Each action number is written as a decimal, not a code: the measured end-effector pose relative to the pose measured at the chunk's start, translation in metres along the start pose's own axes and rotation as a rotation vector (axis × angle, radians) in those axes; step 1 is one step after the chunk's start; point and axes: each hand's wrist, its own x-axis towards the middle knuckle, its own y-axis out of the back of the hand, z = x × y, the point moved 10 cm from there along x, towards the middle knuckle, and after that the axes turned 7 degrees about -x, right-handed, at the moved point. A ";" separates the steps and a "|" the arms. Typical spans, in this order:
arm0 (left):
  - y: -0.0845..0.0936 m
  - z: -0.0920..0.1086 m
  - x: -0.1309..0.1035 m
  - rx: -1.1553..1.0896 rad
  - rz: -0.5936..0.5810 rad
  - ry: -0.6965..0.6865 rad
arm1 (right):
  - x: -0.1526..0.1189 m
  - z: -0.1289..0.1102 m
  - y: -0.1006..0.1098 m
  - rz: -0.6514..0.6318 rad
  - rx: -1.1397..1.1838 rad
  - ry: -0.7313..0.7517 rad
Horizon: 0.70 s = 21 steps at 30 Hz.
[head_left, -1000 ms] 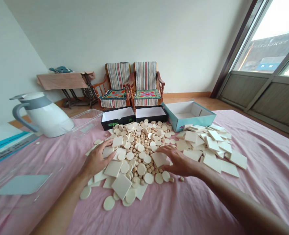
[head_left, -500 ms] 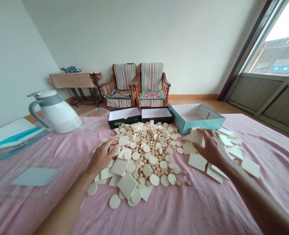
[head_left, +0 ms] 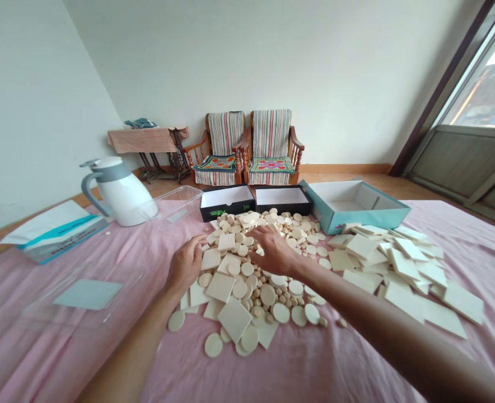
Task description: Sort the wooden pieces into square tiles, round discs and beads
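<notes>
The right hand (head_left: pixel 272 249) is open, fingers apart, over the mixed pieces (head_left: pixel 268 295), mid-cloth. The left hand (head_left: pixel 185 260) curls beside them; I can't tell its grip. Squares (head_left: pixel 404 299) lie toward the cloth's (head_left: pixel 314 369) right edge.

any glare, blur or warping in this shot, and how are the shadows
In the head view, sky through the window blows out white at upper right; the dark frame beside it leans, probably wide-angle distortion; the clear plastic container at lower left looks smeared; the wooden discs are fairly crisp; shadows on the pink cloth are soft.
</notes>
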 end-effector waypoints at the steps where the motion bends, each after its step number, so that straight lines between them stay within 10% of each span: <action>1: 0.000 0.000 0.000 0.004 -0.001 -0.003 | 0.014 -0.009 -0.010 -0.036 -0.021 0.034; 7: -0.003 0.004 0.000 0.030 -0.016 -0.029 | 0.067 -0.034 -0.059 -0.223 -0.144 0.118; 11: -0.003 0.007 0.000 0.033 -0.030 -0.054 | 0.061 -0.034 -0.055 -0.215 -0.191 0.076; 16: -0.007 0.007 -0.001 0.033 -0.038 -0.074 | 0.004 -0.009 -0.006 0.022 -0.042 -0.004; 21: -0.012 0.006 -0.001 0.029 -0.052 -0.076 | -0.080 0.067 0.034 0.129 -0.124 -0.193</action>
